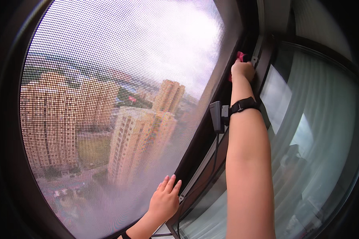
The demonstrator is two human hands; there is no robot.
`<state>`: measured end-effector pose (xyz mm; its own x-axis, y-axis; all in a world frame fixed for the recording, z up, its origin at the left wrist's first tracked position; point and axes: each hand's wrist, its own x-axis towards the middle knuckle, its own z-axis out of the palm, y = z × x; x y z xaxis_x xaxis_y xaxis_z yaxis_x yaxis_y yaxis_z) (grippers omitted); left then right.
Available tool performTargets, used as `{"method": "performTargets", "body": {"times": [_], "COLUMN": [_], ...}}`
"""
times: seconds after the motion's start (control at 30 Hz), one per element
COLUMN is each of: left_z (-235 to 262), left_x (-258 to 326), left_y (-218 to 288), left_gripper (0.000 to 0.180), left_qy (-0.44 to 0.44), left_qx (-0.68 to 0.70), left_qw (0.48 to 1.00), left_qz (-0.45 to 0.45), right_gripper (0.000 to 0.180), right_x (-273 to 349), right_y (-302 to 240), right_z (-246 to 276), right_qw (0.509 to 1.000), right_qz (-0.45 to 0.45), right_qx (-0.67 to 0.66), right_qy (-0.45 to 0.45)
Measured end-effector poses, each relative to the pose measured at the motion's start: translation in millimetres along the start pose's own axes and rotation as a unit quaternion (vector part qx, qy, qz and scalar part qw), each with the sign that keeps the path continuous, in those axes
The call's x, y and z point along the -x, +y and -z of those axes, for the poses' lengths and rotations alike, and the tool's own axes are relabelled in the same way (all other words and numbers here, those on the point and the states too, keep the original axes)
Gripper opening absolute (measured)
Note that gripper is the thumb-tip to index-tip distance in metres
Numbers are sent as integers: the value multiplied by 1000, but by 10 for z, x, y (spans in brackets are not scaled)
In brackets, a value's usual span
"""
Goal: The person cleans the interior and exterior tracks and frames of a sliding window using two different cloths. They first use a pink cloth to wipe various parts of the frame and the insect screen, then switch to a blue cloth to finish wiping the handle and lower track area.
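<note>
My right arm reaches far up along the dark window frame (pixel 205 137). At its end my right hand (pixel 243 70) is closed around a red cloth (pixel 240 55), pressed against the frame's upper right side. Lower down, my left hand (pixel 165 199) rests flat with fingers stretched out, touching the lower right edge of the mesh window screen (pixel 107 99) next to the frame. It holds nothing. A black strap (pixel 243 105) with a small grey device (pixel 216 116) circles my right wrist, and a cable hangs from the device.
Right of the frame stands a glass pane (pixel 275 99) with reflections and a pale curtain (pixel 319 119) behind it. A metal strip (pixel 205 161) with small catches runs along the frame. Through the screen, tall buildings (pixel 48 119) and a cloudy sky show far below and beyond.
</note>
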<state>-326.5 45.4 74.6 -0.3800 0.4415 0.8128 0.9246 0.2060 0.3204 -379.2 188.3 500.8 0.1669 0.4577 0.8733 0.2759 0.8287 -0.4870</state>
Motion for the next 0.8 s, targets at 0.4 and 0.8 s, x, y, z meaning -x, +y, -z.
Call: {"method": "performTargets", "body": {"times": [0.4,0.8], "left_z": [-959,-1047], "left_x": [-331,-362], "left_y": [-125,-182], "left_gripper": [62,63], "left_qy": [-54,-91], "left_qx": [-69,-133], "left_qw": [992,983], "left_qz": [-87,-87], "right_gripper": [34,35], "right_x": [4,17], "right_y": [75,-348], "right_z": [164,363], "right_qw": [996,957], "right_qz": [78,157], "right_qx": [42,-187], "right_qy": [-32,154]}}
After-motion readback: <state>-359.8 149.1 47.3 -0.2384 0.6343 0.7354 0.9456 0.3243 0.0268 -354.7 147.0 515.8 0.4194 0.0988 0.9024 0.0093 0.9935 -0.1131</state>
